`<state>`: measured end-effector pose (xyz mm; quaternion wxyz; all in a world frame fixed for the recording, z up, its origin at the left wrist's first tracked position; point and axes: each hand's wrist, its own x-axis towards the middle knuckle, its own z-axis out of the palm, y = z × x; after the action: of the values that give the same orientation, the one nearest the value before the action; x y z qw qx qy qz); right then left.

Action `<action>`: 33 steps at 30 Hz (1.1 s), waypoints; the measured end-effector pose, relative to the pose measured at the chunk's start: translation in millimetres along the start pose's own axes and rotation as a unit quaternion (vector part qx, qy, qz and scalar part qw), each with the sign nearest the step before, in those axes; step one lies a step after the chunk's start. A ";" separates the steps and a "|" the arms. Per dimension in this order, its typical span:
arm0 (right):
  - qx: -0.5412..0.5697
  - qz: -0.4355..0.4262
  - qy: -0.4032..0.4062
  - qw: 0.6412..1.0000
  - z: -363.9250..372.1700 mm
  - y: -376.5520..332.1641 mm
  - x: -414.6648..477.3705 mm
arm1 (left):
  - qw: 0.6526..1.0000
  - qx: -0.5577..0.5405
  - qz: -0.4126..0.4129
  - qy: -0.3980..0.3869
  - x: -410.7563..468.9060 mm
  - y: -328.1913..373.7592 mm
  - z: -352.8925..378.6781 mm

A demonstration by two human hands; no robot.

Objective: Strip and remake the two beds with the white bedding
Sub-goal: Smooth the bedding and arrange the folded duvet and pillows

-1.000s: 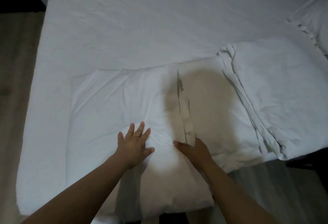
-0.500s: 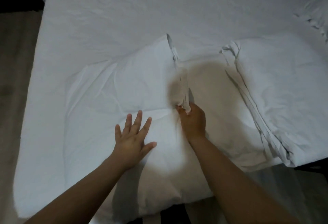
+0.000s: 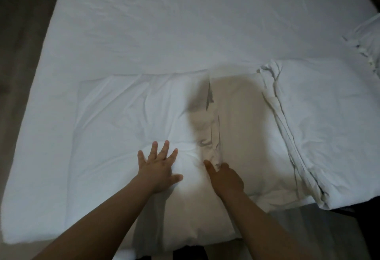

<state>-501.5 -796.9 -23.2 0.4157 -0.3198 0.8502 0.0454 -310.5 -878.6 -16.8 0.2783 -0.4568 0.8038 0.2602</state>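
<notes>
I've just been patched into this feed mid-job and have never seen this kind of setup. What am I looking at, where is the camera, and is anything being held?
There is no machine here: these are a person's two bare hands, filmed by one wide-angle camera worn on the head, looking forward and down. The large surface is a bed covered with a wrinkled white sheet. On its near edge lies a soft white pillow partly inside a white cloth pillowcase. A second white pillow lies to the right, and more bunched white bedding shows at the far right edge. The left hand lies flat with fingers spread, pressing on the pillow and holding nothing. The right hand pinches the open edge of the pillowcase, where the cloth is gathered into folds.
</notes>
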 end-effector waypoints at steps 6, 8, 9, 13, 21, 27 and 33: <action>0.047 0.021 0.062 0.997 1.6 -2.3 -9.5 | 0.997 -0.063 0.017 0.041 -11.0 1.6 -22.7; 0.054 -0.029 0.132 0.989 4.4 -6.5 -28.5 | 0.990 -0.103 0.032 0.088 -22.3 1.5 -26.2; 0.048 -0.067 0.176 0.981 7.1 -9.5 -40.5 | 0.986 -0.124 0.038 0.108 -27.7 -0.6 -23.8; -0.030 -0.183 0.210 0.960 32.6 -15.0 -73.9 | 0.962 -0.197 0.053 0.181 -46.9 -17.7 -5.5; -0.052 -0.034 0.036 0.997 66.7 -5.8 -72.6 | 0.984 -0.140 0.043 0.103 -77.6 -55.9 20.2; -0.032 0.084 0.010 0.996 74.7 -2.5 -81.8 | 0.996 -0.015 0.056 0.072 -87.5 -75.1 53.1; -0.031 0.114 0.014 0.993 53.1 -4.0 -80.7 | 0.986 -0.059 0.091 0.130 -81.7 -91.0 53.9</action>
<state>-426.8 -741.1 2.5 0.3862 -0.2341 0.8849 0.1141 -184.3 -834.9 -14.0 0.1188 -0.4273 0.8547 0.2698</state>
